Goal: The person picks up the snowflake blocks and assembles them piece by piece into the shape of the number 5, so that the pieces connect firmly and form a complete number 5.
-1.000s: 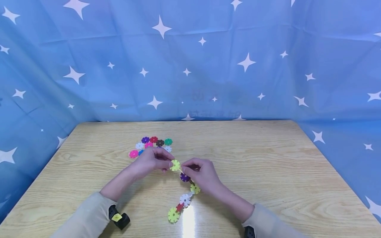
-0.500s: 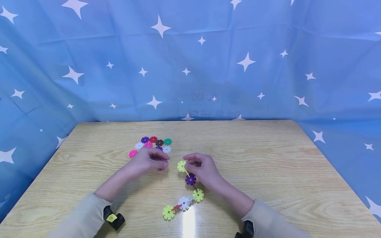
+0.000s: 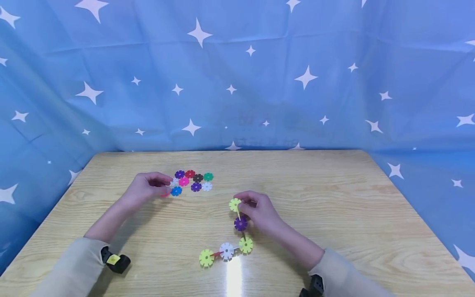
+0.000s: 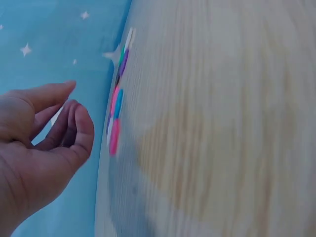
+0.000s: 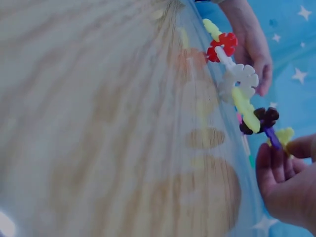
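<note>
My right hand (image 3: 259, 212) pinches the top yellow-green snowflake disc (image 3: 233, 205) of a linked chain. Below it the chain runs through a purple disc (image 3: 240, 224) and a lower yellow-green disc (image 3: 245, 245). It then bends left through a white disc (image 3: 226, 251) and a red one (image 3: 217, 254) to a yellow-green end disc (image 3: 206, 258). In the right wrist view the chain hangs off the thumb and fingertips of the right hand (image 5: 289, 185). Beside the loose discs is my left hand (image 3: 144, 189), partly covering a pink disc (image 3: 165, 195). The left wrist view shows this hand (image 4: 49, 138) holding nothing, fingers loosely bent.
Several loose discs lie in a cluster at the back left, among them a blue disc (image 3: 176, 191), a black disc (image 3: 198, 177) and a green disc (image 3: 208, 176). A starred blue curtain (image 3: 237, 82) hangs behind the wooden table (image 3: 334, 198).
My left hand has let go of the chain's top yellow-green disc and moved left to the loose discs. The right hand has shifted slightly right with the chain, whose lower end has swung left.
</note>
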A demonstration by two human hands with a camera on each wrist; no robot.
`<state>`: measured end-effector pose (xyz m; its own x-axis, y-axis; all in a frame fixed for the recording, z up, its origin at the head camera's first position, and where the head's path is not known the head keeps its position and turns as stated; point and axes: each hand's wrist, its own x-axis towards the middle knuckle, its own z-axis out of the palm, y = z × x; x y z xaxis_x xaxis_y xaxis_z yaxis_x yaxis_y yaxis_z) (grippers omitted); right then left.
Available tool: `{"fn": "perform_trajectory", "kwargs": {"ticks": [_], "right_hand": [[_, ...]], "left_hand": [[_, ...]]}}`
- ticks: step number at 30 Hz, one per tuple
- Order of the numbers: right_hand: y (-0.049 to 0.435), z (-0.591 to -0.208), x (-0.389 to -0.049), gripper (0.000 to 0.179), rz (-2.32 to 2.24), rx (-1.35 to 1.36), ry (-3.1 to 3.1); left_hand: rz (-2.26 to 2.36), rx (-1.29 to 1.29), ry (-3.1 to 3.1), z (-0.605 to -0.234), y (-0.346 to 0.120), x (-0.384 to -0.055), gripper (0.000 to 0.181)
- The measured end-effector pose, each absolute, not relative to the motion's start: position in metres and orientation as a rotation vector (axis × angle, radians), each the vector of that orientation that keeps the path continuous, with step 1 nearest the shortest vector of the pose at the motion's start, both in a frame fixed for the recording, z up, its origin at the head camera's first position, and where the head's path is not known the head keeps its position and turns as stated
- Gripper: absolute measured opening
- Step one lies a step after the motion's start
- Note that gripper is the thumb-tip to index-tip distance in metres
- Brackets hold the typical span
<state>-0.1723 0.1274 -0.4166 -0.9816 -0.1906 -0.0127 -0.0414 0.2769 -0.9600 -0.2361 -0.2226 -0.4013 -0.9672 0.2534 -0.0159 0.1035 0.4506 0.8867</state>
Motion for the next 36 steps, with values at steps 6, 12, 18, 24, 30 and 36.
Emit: {"fn": "perform_trajectory", "kwargs": {"ticks": [6, 12, 18, 24, 30, 36], "right_hand": [[0.131, -0.416, -0.17, 0.029, -1.819, -0.232, 2.39], [0.133, -0.415, -0.169, 0.029, -1.842, -0.241, 2.355], [0.133, -0.416, -0.17, 0.029, -1.848, -0.249, 2.343], [0.134, -0.414, -0.169, 0.028, -1.835, -0.216, 2.379], [0.133, -0.413, -0.169, 0.028, -1.826, -0.239, 2.382], [0.13, -0.417, -0.172, 0.027, -1.818, -0.234, 2.379]], "left_hand": [[1.401, 0.269, 2.626, -0.405, -0.235, -0.237, 0.036], [1.336, 0.215, 2.643, -0.413, -0.239, -0.24, 0.036], [1.228, 0.253, 2.735, -0.416, -0.237, -0.241, 0.035], [1.193, 0.33, 2.723, -0.414, -0.23, -0.243, 0.035], [1.198, 0.355, 2.708, -0.413, -0.231, -0.244, 0.035], [1.208, 0.392, 2.752, -0.414, -0.236, -0.24, 0.025]]}}
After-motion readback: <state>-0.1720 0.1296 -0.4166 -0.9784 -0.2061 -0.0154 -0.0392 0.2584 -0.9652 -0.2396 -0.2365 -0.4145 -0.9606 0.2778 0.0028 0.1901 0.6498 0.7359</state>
